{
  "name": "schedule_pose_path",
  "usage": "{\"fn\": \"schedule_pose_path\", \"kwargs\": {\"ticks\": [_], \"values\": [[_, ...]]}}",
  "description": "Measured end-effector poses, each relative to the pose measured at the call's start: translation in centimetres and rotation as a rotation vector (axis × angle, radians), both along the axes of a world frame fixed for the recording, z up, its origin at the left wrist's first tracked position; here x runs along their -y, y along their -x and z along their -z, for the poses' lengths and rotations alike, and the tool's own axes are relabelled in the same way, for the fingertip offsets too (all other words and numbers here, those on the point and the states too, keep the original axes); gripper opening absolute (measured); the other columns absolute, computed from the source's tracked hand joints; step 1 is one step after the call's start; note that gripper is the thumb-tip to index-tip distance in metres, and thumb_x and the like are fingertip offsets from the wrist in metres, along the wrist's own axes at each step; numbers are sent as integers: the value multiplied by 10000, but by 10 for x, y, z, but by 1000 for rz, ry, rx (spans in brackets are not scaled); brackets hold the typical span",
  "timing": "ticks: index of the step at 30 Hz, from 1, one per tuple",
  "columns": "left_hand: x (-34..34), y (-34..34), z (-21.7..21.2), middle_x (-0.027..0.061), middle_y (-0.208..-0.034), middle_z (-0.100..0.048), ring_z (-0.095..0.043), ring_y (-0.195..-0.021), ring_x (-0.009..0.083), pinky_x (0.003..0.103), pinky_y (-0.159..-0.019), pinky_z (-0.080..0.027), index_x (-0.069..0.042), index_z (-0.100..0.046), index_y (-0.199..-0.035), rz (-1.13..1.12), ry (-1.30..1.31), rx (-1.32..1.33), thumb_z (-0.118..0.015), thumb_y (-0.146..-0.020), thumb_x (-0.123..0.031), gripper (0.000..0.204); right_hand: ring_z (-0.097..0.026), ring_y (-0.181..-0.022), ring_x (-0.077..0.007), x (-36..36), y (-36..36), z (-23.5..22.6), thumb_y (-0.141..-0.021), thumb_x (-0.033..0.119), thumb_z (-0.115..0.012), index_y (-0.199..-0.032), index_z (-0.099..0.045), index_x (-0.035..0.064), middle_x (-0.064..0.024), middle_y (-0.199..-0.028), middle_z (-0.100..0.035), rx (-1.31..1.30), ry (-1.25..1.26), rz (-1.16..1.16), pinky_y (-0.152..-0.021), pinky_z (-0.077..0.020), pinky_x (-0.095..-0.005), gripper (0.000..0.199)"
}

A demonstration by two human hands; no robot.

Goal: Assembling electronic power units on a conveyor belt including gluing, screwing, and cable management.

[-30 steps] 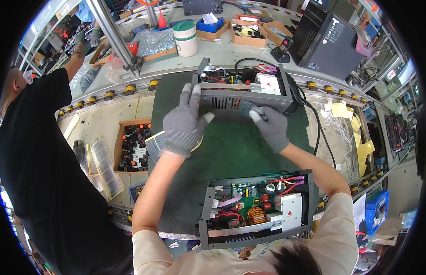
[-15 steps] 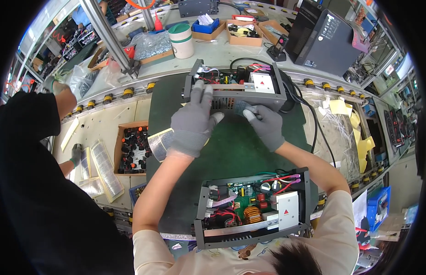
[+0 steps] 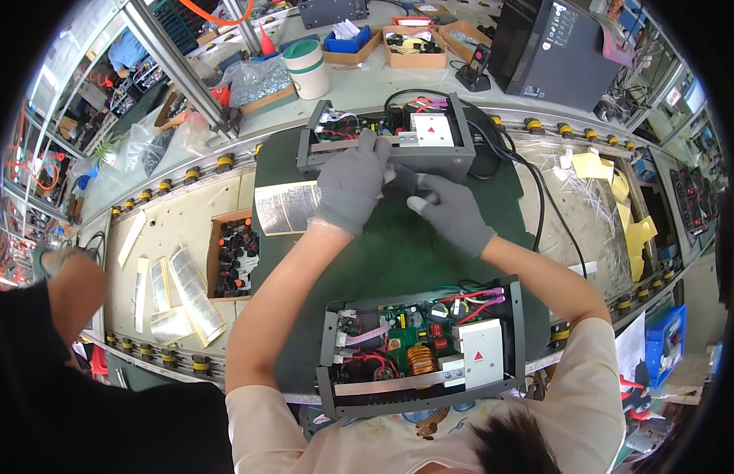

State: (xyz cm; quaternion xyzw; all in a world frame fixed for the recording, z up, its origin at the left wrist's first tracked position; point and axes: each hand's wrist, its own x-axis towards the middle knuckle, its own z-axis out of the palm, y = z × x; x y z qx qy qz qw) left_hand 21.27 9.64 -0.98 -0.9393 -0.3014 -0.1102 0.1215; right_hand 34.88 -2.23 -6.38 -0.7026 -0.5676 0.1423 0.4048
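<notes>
A dark metal chassis [image 3: 430,160] with its electronics exposed stands at the far end of the green mat [image 3: 383,257]. My left hand [image 3: 352,180], in a grey glove, lies against its near side, fingers stretched out up over the rim. My right hand [image 3: 455,212], also gloved, has thumb and fingers closed at the edge of a small dark label [image 3: 401,177] by the same side. Part of the label is hidden behind my hands. Close to my body stands a second open chassis [image 3: 420,347], with circuit board, copper coil and coloured wires, touched by neither hand.
Silver label sheets [image 3: 288,207] lie beside my left wrist, others [image 3: 194,288] farther left. A carton of black parts [image 3: 237,257] stands left of the mat. Black cables [image 3: 541,201] run along the right. A person in black [image 3: 90,403] is at the left.
My left hand has moved right along the chassis side, and the right hand stays beside it with the label. The person at the left has drawn a hand back from the label sheets.
</notes>
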Motion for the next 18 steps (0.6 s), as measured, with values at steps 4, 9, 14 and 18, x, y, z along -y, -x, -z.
{"fn": "schedule_pose_path", "kwargs": {"ticks": [4, 9, 14, 18], "values": [[-3, -1, 2, 86, -1025, -512, -642, -725, 262, 372, -511, -498, -84, -512, -1061, 9, -9, -1, -630, -803, -270, 340, -619, -649, -143, 20, -9, -23, -831, 303, -640, -1168, -562, 32, -121, -919, -650, -546, 150, 0, -563, -478, -271, 439], [0, -1, -10, 80, -996, -531, -637, -744, 273, 388, -578, -506, -90, -564, -998, 31, 4, 20, -646, -789, -333, 332, -627, -712, -141, 31, -19, -23, -831, 329, -630, -1102, -612, 61, -90, -889, -663, -285, 252, -53, -641, -493, -275, 382], [1, -7, -37, 101, -933, -574, -628, -797, 292, 414, -681, -498, -71, -600, -940, -85, 130, 54, -666, -770, -405, 381, -634, -863, -278, -10, 14, -17, -822, 392, -582, -1015, -659, 98, -119, -943, -661, 120, 264, -450, -770, -491, -370, 360], [-9, 52, -56, 119, -869, -611, -618, -841, 287, 383, -737, -475, -27, -625, -940, -137, 211, 357, -693, -744, -432, 455, -632, -855, -309, -32, -19, -16, -832, 359, -540, -934, -685, 72, -129, -937, -668, -60, 146, -165, -788, -484, -383, 337]]}}
